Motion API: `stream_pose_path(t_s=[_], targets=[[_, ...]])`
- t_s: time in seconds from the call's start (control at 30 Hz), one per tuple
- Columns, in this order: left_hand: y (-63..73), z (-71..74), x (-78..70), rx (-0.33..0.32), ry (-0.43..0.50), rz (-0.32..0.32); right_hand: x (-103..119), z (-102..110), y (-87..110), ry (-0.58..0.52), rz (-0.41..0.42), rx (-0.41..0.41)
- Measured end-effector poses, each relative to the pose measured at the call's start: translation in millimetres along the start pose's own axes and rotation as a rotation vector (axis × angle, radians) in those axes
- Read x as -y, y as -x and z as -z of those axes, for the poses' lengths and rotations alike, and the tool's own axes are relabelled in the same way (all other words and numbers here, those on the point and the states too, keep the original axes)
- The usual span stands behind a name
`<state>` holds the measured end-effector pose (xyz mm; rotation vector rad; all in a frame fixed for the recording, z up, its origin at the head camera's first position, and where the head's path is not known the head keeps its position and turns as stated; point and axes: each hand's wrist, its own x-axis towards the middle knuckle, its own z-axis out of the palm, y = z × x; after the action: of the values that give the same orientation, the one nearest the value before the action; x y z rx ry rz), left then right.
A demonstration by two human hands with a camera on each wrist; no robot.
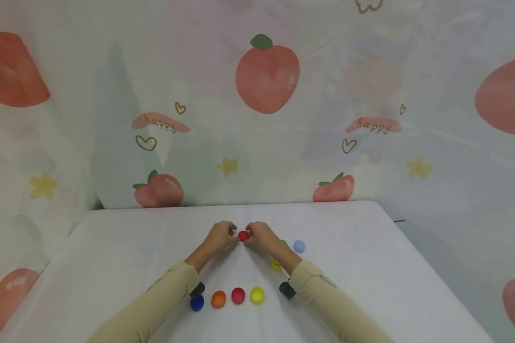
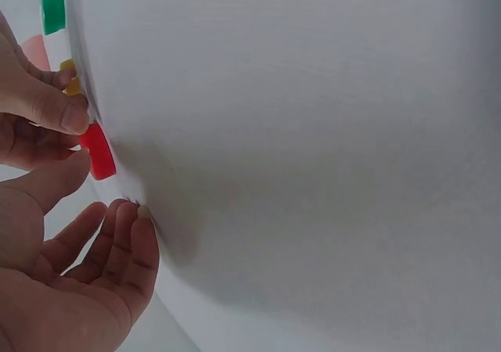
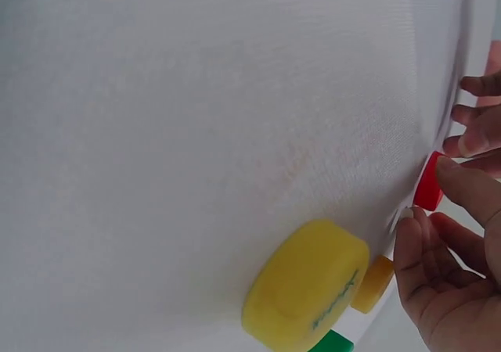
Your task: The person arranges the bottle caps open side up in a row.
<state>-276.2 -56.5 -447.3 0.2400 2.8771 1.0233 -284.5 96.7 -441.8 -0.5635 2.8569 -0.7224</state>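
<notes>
A small red round lid (image 1: 243, 236) lies at the far middle of the table, between both hands. My left hand (image 1: 220, 236) is on its left side; in the left wrist view its thumb touches the red lid (image 2: 99, 153), while its loosely bent fingers (image 2: 137, 246) stay apart from it. On the other side is my right hand (image 1: 261, 235). Its thumb rests against the red lid (image 3: 428, 184) in the right wrist view, and the fingers bend loosely beneath. Whether those fingertips touch the lid is hard to tell.
Near my right forearm lie a yellow lid with writing (image 3: 305, 285), an orange-yellow piece (image 3: 373, 284), a green piece (image 1: 283, 242) and a light blue piece (image 1: 299, 246). Closer stand blue (image 1: 197, 303), orange (image 1: 218, 299), red (image 1: 238, 296) and yellow (image 1: 257, 295) round cups in a row.
</notes>
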Motion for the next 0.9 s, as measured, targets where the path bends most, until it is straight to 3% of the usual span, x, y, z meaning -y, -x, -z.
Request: stream_pose_path(t_s=[0.3,0.57,0.9], targets=[[0.1,-1.0,-0.4,-0.010,-0.025,-0.006,4.2,-1.9,-4.7,0.013,-0.010,0.013],[-0.1,-2.5,-1.2,-0.033,-0.045,-0.061,3.4,-3.7,-5.7,0.023,-0.028,-0.002],[3.3,-4.5,-0.6,-0.048,-0.064,-0.122,2.2,-0.4,1.5,0.051,0.051,-0.030]])
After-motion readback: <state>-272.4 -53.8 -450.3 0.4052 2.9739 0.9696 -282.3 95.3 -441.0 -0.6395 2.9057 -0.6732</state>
